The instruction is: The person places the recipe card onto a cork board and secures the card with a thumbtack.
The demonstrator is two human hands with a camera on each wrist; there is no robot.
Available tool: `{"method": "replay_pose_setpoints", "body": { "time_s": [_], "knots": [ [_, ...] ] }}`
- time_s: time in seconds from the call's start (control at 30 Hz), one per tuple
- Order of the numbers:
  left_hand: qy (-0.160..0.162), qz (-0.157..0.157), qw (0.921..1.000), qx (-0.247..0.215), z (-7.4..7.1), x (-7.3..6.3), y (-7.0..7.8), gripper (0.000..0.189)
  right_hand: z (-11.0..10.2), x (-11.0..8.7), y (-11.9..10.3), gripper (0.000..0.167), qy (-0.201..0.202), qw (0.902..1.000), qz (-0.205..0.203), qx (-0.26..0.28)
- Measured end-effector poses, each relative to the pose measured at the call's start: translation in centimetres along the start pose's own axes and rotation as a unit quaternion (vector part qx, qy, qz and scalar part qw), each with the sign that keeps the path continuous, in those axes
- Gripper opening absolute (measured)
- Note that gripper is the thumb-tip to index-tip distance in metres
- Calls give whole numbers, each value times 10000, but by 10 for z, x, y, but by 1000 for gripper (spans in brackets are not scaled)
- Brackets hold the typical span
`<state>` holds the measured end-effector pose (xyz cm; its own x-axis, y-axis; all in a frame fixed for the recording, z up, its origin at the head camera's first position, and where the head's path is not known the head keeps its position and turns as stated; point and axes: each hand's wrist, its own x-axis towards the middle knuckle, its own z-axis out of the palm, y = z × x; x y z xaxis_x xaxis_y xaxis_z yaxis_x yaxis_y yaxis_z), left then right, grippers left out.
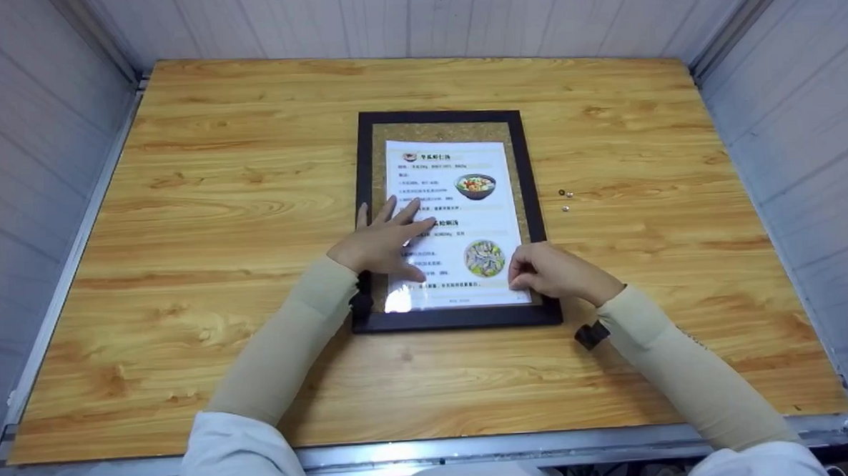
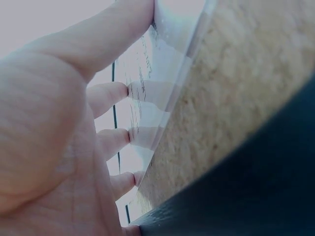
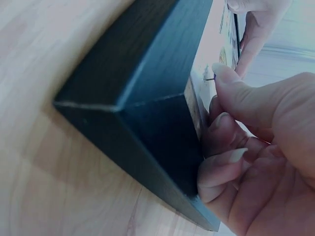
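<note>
A laminated recipe sheet (image 1: 459, 226) with two food pictures lies on a cork board (image 1: 442, 131) inside a black frame (image 1: 456, 319). My left hand (image 1: 385, 247) rests on the sheet's left side with fingers spread, the palm reaching over the frame's left edge. In the left wrist view, its fingertips (image 2: 129, 136) touch the glossy sheet. My right hand (image 1: 554, 269) is at the sheet's lower right corner. Its thumb and forefinger pinch a thumbtack (image 3: 210, 79); the thin needle shows, while the head is mostly hidden. The other fingers curl beside the frame's edge.
On the wood-grain table (image 1: 668, 256), right of the frame, lie several small round metallic pieces (image 1: 566, 209) that look like thumbtacks. Pale panel walls (image 1: 414, 16) stand at the back and both sides. A metal rail (image 1: 476, 450) runs along the front edge.
</note>
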<state>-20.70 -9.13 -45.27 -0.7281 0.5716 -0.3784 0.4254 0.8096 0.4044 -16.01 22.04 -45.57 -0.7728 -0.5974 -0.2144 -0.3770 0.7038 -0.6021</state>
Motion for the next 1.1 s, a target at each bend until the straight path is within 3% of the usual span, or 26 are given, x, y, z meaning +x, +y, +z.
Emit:
{"method": "replay_pose_setpoints", "body": {
  "time_s": [0.43, 0.73, 1.1],
  "knots": [
    [-4, -70, 10000, -16, 0, 2, 1, 101, -8, 12, -4, 13, -554, 9976, 418, 68],
    [-31, -112, 9999, -50, -1, 2, 2, 101, -11, 16, -4, 11, -670, 9964, 499, 138],
    [-6, -10, 10000, -77, 0, 0, -1, 100, -8, 16, 0, 14, -559, 9983, 169, -27]
  ]
}}
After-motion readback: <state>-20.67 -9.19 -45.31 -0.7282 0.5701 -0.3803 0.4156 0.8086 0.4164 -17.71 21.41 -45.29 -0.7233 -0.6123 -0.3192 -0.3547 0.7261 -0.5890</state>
